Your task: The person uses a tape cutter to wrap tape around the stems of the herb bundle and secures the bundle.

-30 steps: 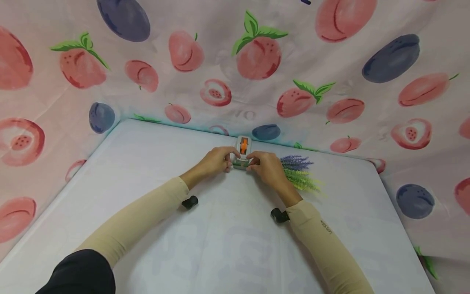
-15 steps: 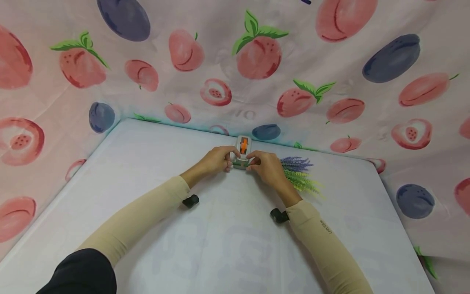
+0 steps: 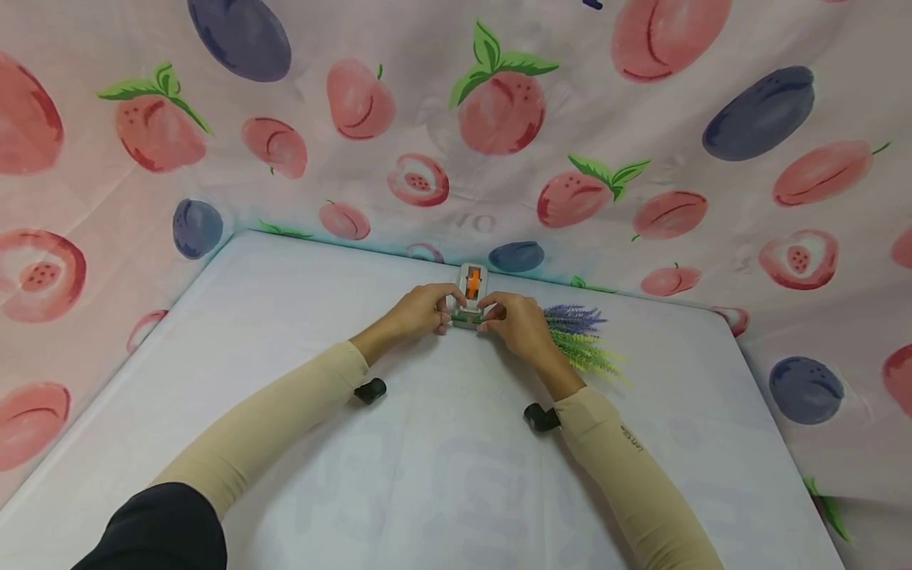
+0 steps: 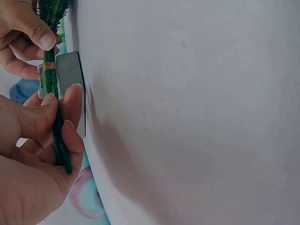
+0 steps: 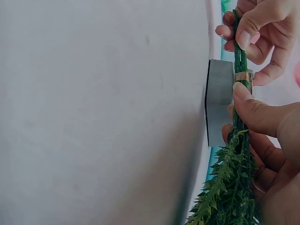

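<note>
My left hand point(image 3: 420, 307) pinches the green stem ends of an artificial flower bunch point(image 4: 57, 136) between thumb and curled fingers. Farther up the stems, my right hand point(image 3: 523, 324) holds the same bunch just below its leaves. Between the two hands a narrow tan band point(image 5: 242, 76) crosses the stems. The purple and yellow-green flower heads point(image 3: 580, 336) spread out to the right of the right hand. Directly behind the stems stands a grey tape dispenser point(image 3: 473, 277) with an orange wheel on top; the band lies close against its front end. Stems partly hide the dispenser in both wrist views.
A white-covered table point(image 3: 442, 475) stretches toward me. The dispenser stands near its back edge, close to a fruit-print cloth wall point(image 3: 492, 182). Dark wrist cameras point(image 3: 370, 390) stick out inward from both beige sleeves point(image 3: 271, 416).
</note>
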A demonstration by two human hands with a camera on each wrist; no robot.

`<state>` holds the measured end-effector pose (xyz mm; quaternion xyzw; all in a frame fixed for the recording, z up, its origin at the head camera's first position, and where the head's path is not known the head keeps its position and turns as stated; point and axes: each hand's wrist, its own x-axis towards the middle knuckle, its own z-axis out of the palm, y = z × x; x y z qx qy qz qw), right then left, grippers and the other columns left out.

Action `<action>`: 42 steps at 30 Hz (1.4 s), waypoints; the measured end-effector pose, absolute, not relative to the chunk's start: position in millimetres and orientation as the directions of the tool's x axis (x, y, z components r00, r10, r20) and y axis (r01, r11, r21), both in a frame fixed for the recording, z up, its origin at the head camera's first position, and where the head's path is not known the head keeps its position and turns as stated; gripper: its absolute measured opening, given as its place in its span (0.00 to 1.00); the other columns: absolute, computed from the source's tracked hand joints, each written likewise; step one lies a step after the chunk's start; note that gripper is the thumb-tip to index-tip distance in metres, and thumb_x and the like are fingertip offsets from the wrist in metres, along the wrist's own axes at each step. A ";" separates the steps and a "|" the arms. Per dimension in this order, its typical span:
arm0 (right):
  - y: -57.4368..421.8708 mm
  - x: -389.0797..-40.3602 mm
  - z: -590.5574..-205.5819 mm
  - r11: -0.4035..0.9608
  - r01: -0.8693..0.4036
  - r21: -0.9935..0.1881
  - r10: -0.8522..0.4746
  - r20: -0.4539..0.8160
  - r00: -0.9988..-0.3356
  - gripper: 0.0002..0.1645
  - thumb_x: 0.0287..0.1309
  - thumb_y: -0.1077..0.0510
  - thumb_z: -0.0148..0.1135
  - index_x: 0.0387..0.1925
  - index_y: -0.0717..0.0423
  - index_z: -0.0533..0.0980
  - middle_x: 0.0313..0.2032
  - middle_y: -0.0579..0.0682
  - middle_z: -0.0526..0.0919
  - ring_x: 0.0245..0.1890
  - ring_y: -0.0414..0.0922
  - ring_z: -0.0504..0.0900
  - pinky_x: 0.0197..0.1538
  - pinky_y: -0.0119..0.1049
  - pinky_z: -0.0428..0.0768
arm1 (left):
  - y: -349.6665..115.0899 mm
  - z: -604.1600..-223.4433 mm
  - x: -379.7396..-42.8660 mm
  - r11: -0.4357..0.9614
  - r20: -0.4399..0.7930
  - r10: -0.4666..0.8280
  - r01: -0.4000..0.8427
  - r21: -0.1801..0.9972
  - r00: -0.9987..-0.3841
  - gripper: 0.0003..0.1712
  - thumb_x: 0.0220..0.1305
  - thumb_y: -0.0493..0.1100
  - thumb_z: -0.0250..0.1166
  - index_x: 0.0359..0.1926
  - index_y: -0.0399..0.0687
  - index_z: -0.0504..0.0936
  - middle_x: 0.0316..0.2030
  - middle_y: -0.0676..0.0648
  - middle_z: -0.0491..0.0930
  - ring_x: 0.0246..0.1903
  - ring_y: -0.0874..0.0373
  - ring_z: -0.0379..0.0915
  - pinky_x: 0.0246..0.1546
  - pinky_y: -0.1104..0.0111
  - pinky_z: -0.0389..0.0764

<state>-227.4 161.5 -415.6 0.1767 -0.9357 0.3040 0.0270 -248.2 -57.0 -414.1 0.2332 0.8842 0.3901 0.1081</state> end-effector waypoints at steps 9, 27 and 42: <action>164.0 -229.0 -424.3 0.744 -0.343 -0.573 -0.342 0.114 -0.933 0.24 0.56 0.59 0.76 0.54 0.55 0.82 0.33 0.49 0.89 0.33 0.43 0.87 0.40 0.43 0.84 | -56.9 -419.5 -244.1 0.597 -0.064 0.493 0.284 0.750 -0.868 0.26 0.68 0.26 0.59 0.63 0.51 0.77 0.29 0.45 0.77 0.27 0.56 0.83 0.34 0.69 0.75; 163.9 -222.3 -403.4 0.853 -0.301 -0.425 -0.353 -0.046 -0.935 0.24 0.49 0.45 0.81 0.42 0.52 0.82 0.40 0.47 0.86 0.39 0.44 0.82 0.44 0.44 0.81 | -73.2 -419.5 -240.6 0.573 -0.051 0.466 0.257 0.778 -0.883 0.22 0.65 0.29 0.66 0.59 0.38 0.74 0.32 0.46 0.83 0.33 0.57 0.75 0.47 0.62 0.76; 172.8 -215.6 -393.1 0.801 -0.328 -0.500 -0.429 -0.099 -0.898 0.29 0.49 0.49 0.81 0.52 0.54 0.83 0.50 0.50 0.86 0.52 0.48 0.82 0.58 0.48 0.79 | -105.9 -418.8 -233.4 0.585 -0.025 0.481 0.299 0.754 -0.876 0.16 0.63 0.28 0.67 0.52 0.34 0.80 0.32 0.46 0.84 0.35 0.56 0.77 0.47 0.62 0.76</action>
